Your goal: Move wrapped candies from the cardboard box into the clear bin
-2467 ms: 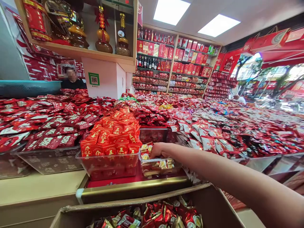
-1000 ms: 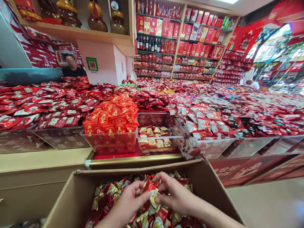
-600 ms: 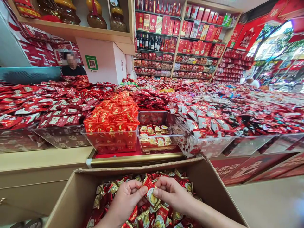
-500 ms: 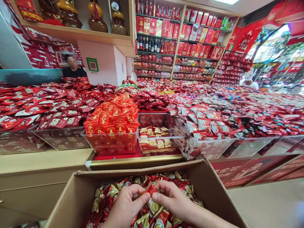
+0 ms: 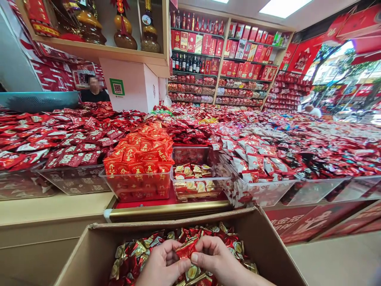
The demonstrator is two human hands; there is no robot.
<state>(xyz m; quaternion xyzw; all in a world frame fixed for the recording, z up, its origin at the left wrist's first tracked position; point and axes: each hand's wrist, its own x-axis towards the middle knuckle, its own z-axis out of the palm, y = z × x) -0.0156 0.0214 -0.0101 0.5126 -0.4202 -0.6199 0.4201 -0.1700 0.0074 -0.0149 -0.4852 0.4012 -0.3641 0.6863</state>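
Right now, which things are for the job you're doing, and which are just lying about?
In the job:
- left hand and right hand
- red wrapped sweet
- cardboard box
- probably the clear tub with similar sweets

Just about:
- blue basket
- orange-red packets
- gourd-shaped bottles

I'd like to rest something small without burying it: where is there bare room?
The cream ledge left of the gold edging has a bare strip. The low-filled bin between orange-red packets and white-and-red packets has open space above its sweets. Crowded: heaped packets behind, and the carton, where left hand and right hand hold a wrapped sweet.
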